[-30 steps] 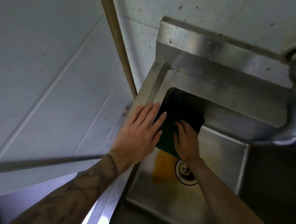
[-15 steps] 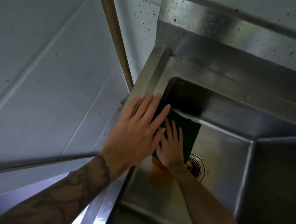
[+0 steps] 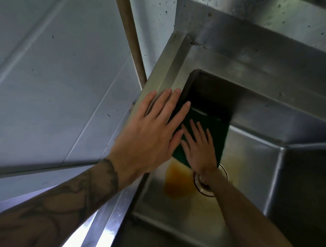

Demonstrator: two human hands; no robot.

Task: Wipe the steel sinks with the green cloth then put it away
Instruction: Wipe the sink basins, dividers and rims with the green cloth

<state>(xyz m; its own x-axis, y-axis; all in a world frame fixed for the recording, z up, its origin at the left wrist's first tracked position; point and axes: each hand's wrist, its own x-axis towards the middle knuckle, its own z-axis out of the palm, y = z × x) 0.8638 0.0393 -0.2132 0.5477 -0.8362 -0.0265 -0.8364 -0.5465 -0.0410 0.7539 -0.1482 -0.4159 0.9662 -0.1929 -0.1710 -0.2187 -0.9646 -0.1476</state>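
A steel sink (image 3: pixel 259 114) fills the right of the view, its basin deep and dim. The green cloth (image 3: pixel 218 131) lies flat on the basin floor near the far left corner. My right hand (image 3: pixel 199 147) presses on it with straight, spread fingers. My left hand (image 3: pixel 154 130) rests flat on the sink's left rim, fingers straight, its fingertips reaching over the basin edge. Part of the cloth is hidden under both hands.
A brown-orange stain (image 3: pixel 177 180) spreads on the basin floor beside the round drain (image 3: pixel 204 184). A wooden pole (image 3: pixel 129 34) leans along the tiled wall (image 3: pixel 56 58) left of the sink. The steel backsplash (image 3: pixel 261 24) rises behind.
My right hand has gone from curled fingers to flat, spread fingers and slid the cloth toward me along the basin floor. The left hand stays on the rim.
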